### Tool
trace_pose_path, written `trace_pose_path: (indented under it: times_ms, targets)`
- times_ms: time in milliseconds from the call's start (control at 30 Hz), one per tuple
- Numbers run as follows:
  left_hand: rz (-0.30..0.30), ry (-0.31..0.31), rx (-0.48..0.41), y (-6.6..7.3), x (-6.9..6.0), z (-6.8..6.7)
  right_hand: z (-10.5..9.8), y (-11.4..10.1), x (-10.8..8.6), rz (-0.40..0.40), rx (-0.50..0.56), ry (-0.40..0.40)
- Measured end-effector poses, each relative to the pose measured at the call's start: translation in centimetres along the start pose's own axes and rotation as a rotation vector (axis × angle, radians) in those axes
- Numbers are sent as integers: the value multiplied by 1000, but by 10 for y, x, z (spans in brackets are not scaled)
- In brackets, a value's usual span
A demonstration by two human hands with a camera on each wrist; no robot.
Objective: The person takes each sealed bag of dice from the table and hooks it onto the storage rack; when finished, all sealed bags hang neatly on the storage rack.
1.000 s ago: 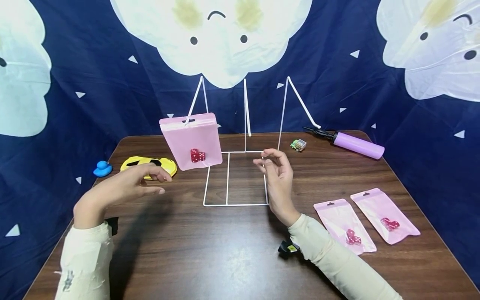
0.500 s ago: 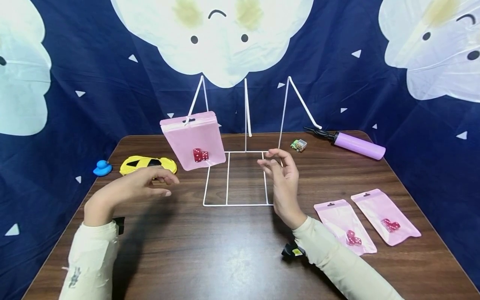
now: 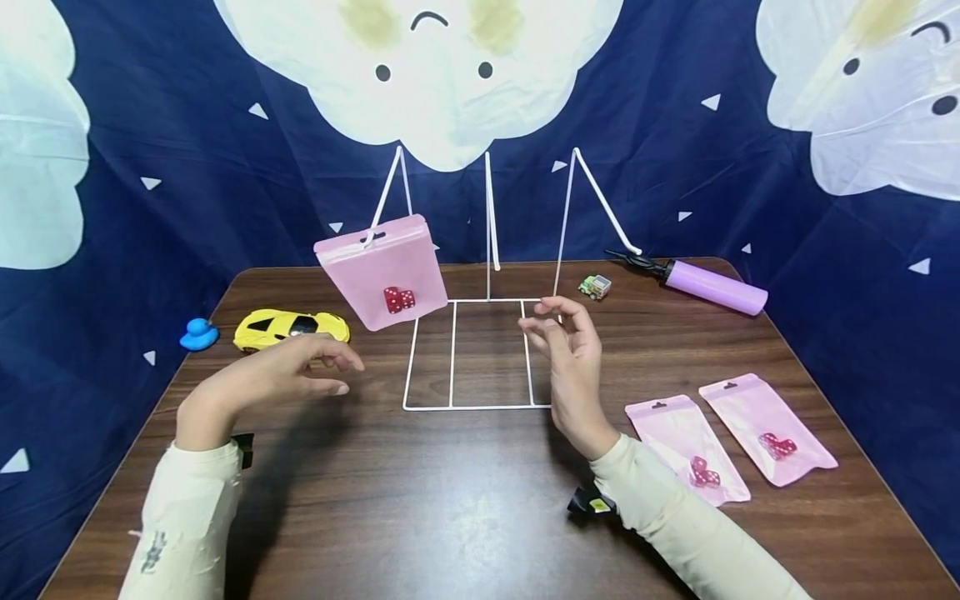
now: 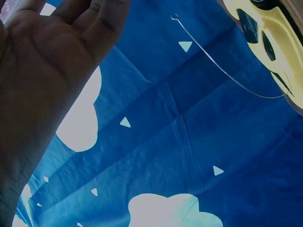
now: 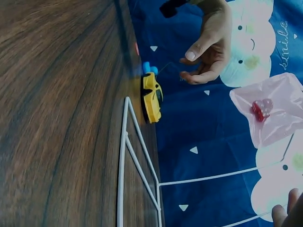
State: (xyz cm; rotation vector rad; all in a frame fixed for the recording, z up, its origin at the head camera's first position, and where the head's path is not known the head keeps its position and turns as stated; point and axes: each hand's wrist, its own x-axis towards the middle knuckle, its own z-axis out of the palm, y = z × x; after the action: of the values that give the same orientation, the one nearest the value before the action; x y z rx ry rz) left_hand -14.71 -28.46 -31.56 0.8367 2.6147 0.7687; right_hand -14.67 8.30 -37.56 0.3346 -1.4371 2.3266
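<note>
A pink pouch (image 3: 375,267) with red dice (image 3: 399,300) showing in it hangs from the left arm of a white wire rack (image 3: 480,407). My left hand (image 3: 262,383) hovers in front of the yellow toy car (image 3: 270,325), fingers loosely bent and holding nothing. To the right of the rack's base, my right hand (image 3: 576,375) is raised, its fingers bent toward the thumb with nothing visible between them. Neither hand touches the pouch, which also appears in the right wrist view. A thin pale thread (image 4: 225,72) curves across the left wrist view.
Two more pink pouches with red dice, one nearer (image 3: 675,425) and one farther right (image 3: 757,417), lie on the wooden table (image 3: 420,517). Toward the back right are a tiny toy truck (image 3: 595,287) and a purple hand pump (image 3: 716,287). A blue rubber duck (image 3: 198,335) sits far left.
Both hands have drifted slightly to the right. The hanging pouch has swung a little, and its lower edge now tilts up on the right.
</note>
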Motion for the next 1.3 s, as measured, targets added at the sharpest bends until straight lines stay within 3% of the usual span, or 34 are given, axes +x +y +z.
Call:
trace_pose_path:
  times_ms: [233, 600, 1300]
  targets:
    - [3, -2, 9, 0, 6, 2, -8, -1, 2, -5, 0, -9]
    - [-28, -65, -43, -9, 10, 6, -11, -2, 2, 0, -13, -21]
    - [27, -79, -40, -9, 18, 15, -26, -1, 1, 16, -56, -23]
